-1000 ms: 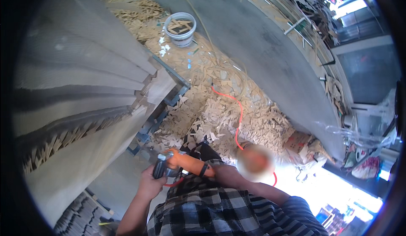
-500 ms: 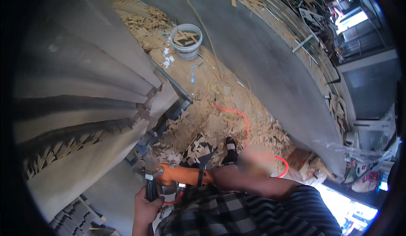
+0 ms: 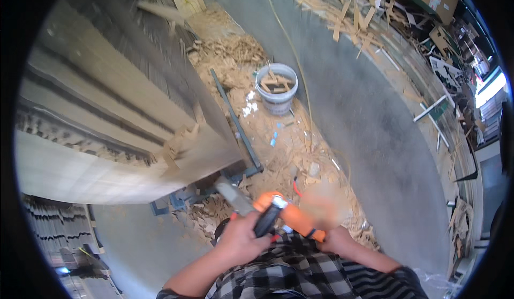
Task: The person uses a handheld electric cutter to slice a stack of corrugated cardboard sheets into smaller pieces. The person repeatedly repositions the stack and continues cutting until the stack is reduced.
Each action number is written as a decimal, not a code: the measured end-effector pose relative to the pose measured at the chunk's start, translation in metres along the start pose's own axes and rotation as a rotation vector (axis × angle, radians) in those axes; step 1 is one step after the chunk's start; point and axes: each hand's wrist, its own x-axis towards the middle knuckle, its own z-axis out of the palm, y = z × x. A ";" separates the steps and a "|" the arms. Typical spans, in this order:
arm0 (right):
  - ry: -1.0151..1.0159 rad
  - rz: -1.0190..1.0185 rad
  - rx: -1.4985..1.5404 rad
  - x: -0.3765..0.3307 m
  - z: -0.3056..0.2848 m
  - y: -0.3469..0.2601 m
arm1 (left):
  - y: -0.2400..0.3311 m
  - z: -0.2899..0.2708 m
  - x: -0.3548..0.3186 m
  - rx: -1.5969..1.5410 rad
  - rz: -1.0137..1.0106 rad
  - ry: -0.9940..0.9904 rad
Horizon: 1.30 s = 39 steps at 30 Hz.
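Observation:
In front of my torso I hold an orange handheld power tool (image 3: 296, 218) with a black side handle (image 3: 266, 221) and a flat grey metal part at its front. My left hand (image 3: 242, 238) is wrapped round the side handle. At the rear end of the orange body, my right hand (image 3: 338, 241) is closed, partly covered by a blurred patch. To the left and ahead of the tool stands a large stack of brown boards (image 3: 206, 157), with rough, torn edges. The metal part points toward its near corner, seemingly apart from it.
A white bucket (image 3: 278, 101) of wood-coloured scraps stands ahead on a floor strewn with chips. A dark metal bar (image 3: 235, 119) runs along the stack's base. A yellowish hose (image 3: 301, 63) crosses the grey floor. Long scraps (image 3: 348, 17) pile up at the far right; another stack (image 3: 56, 226) stands lower left.
My view has shifted, so the stack and bucket sit differently. The tool has swung to the right and my left hand came with it; both hands keep their hold.

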 end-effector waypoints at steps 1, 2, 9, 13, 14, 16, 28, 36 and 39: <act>0.051 0.000 -0.089 -0.017 -0.012 0.009 | 0.025 0.009 0.005 0.026 -0.015 -0.049; 0.136 0.017 -0.064 -0.036 -0.022 0.021 | 0.049 0.017 0.010 0.063 0.051 -0.095; 0.572 0.068 0.217 -0.061 -0.077 0.046 | 0.177 0.025 0.038 0.122 0.278 -0.266; 0.692 -0.020 0.332 -0.033 -0.131 0.026 | 0.220 0.000 0.057 0.082 0.542 -0.198; 0.774 -0.107 0.203 -0.019 -0.143 0.025 | 0.231 -0.009 0.060 0.051 0.596 -0.157; 0.740 -0.164 0.340 0.000 -0.184 0.000 | 0.251 -0.032 0.069 0.002 0.719 -0.085; 0.648 -0.931 0.550 0.144 -0.435 -0.187 | 0.394 -0.198 0.119 0.316 0.882 0.427; 0.036 -1.271 0.668 0.225 -0.522 -0.303 | 0.480 -0.261 0.142 0.609 0.467 0.893; -0.136 -1.249 0.557 0.249 -0.555 -0.343 | 0.497 -0.291 0.158 0.462 0.390 1.074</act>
